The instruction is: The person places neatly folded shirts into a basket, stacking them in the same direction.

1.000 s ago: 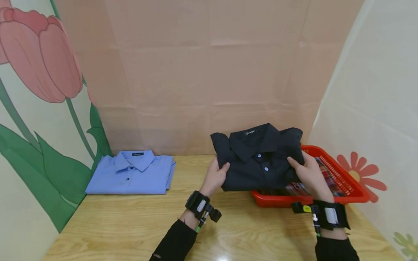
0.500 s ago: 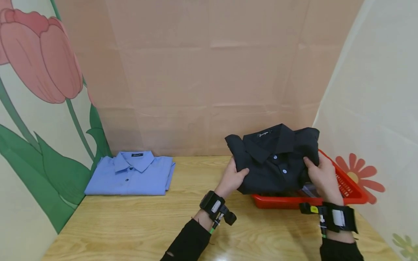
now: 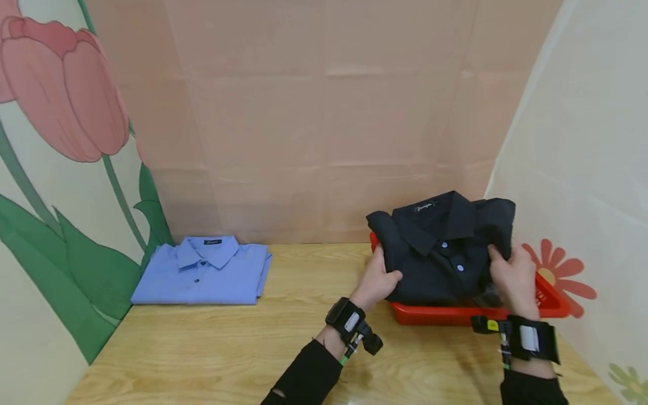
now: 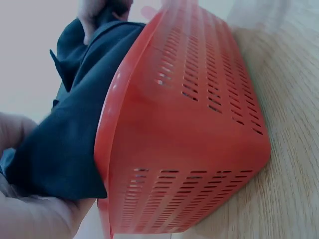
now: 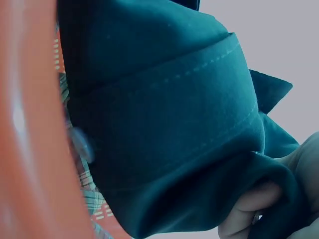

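A: What are the hands holding?

B: Both grip one folded black collared shirt with small pale buttons (image 3: 445, 253). The left hand (image 3: 379, 277) pinches its left edge, thumb on top of the cloth and fingers underneath. The right hand (image 3: 511, 275) clasps the right edge the same way, fingers curled round the fold.

A: And where is that shirt?

B: Between the two hands, over the red slotted plastic basket (image 3: 549, 298), which stands on the light wooden counter (image 3: 202, 349) just ahead of the wrists. In the left wrist view the dark cloth (image 4: 75, 129) hangs over the basket's rim (image 4: 189, 149). Whether it already rests inside or is held just above, I cannot tell for sure.

A: Anything under it?

B: The right wrist view shows a strip of checked fabric (image 5: 92, 201) below the black shirt (image 5: 164, 124), inside the basket wall (image 5: 30, 149). It is blurred, so probably another garment.

A: What else is on the counter?

B: A folded light blue collared shirt (image 3: 202, 271) lies well to the left of the left hand, flat, collar towards the back wall.
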